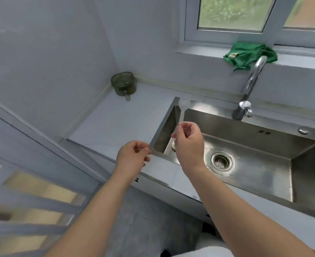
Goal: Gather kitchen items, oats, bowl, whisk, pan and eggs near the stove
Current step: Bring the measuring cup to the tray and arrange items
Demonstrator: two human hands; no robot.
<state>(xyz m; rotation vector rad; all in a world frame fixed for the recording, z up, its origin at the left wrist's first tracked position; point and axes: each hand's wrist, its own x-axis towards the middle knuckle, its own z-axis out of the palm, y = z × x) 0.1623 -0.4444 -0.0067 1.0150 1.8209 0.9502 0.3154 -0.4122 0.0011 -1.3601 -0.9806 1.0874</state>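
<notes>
Over the front edge of the worktop [116, 123], beside the sink [227, 127], our left hand [132, 156] and right hand [188, 143] hang loosely curled, empty; oats, bowl, whisk, pan and eggs are out of view, so gathering looks unstarted and we must first find them

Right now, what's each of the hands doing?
Left hand: loosely curled, holding nothing.
Right hand: loosely curled over the sink, holding nothing visible.

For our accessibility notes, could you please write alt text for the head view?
The left hand and right hand hover loosely curled, apparently empty, at the left edge of a steel sink. Behind: faucet, green cloth on windowsill, dark basket on counter.
</notes>
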